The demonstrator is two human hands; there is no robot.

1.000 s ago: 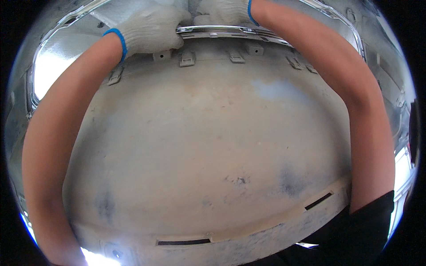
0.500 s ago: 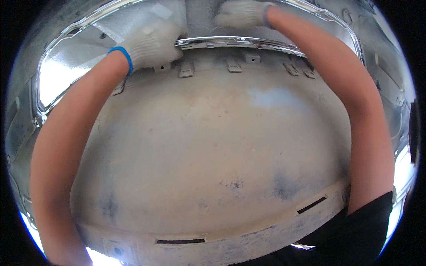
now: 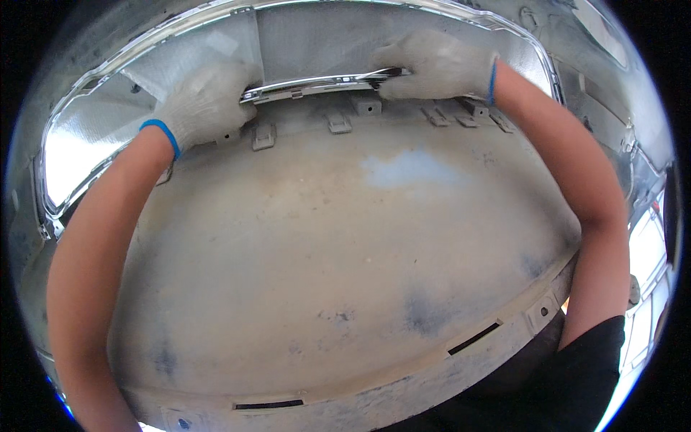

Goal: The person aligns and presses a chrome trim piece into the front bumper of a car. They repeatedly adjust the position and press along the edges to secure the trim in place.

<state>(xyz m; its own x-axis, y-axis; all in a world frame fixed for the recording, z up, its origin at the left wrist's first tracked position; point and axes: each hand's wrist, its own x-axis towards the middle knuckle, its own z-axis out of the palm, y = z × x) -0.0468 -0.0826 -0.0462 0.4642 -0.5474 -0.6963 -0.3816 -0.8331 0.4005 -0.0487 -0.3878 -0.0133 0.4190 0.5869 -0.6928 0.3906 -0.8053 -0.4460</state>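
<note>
A big grey-beige moulded panel, which looks like the inner side of a car bumper [image 3: 324, 237], fills the middle of the view. Along its far edge runs a shiny chrome trim strip [image 3: 309, 89], part of a frame around a wide opening. My left hand [image 3: 205, 101], in a white knit glove with a blue cuff, is closed around the strip left of centre. On the right, my gloved right hand [image 3: 443, 68] pinches the same strip, thumb below and fingers above. A slim dark shape shows at its fingertips; what it is I cannot make out.
Several small clips [image 3: 340, 124] and bracket tabs [image 3: 368, 106] stand along the panel's far edge. Narrow slots [image 3: 268, 405] pierce its near rim. Silvery sheeting [image 3: 317, 43] lies behind the strip, inside the far chrome frame [image 3: 173, 29].
My right hand has come down and rightward from above the sheeting onto the chrome strip. My left hand stays at the strip. The whole view has shifted slightly.
</note>
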